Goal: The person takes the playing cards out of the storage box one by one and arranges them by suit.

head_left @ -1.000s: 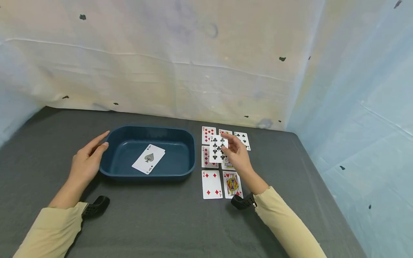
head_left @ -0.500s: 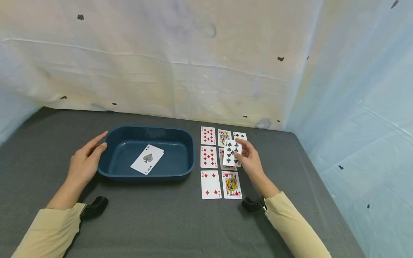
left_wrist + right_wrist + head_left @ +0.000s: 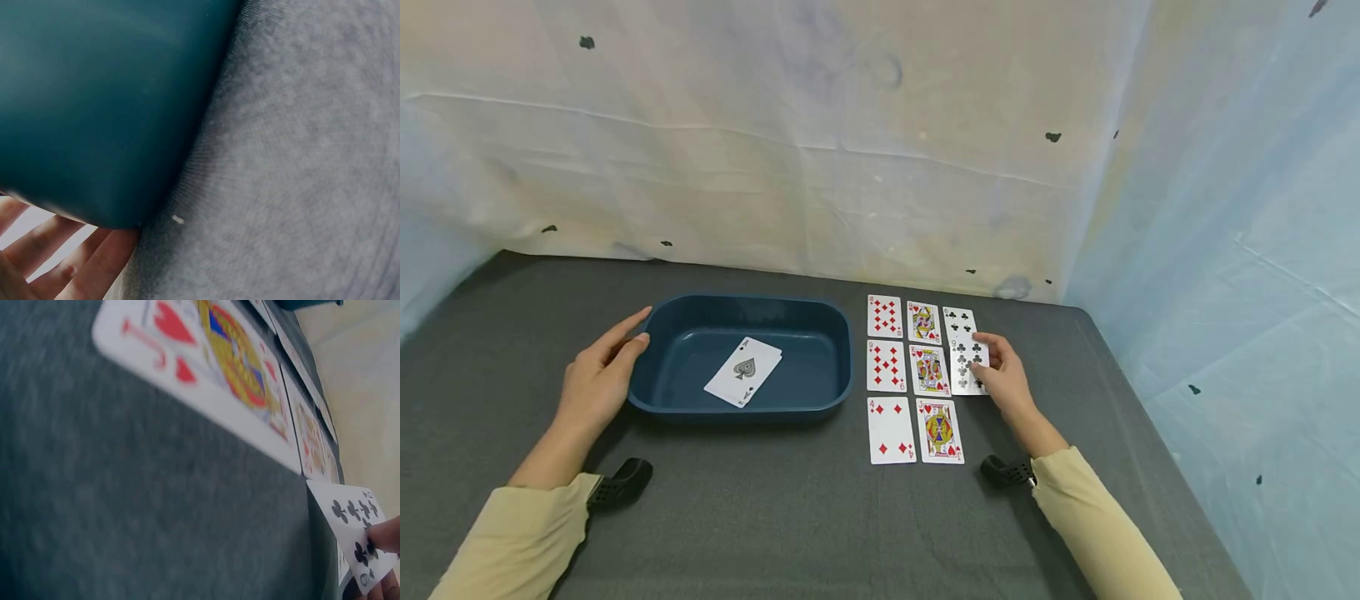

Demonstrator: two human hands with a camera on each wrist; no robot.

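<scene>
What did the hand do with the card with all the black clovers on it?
The right hand carried the nine of clubs rightward from over the middle column and lowered it into the right column, just below the other club card. Its fingers are still on the card. The left hand stayed against the blue tray, and the ace of spades still lies inside.

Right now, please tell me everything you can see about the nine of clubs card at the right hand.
The nine of clubs is a white playing card with black club pips, face up on the grey cloth table. It sits in the right column of the card grid, below another clubs card and right of a king. The right hand touches its right edge with the fingers; whether it lies fully flat is unclear.
</scene>
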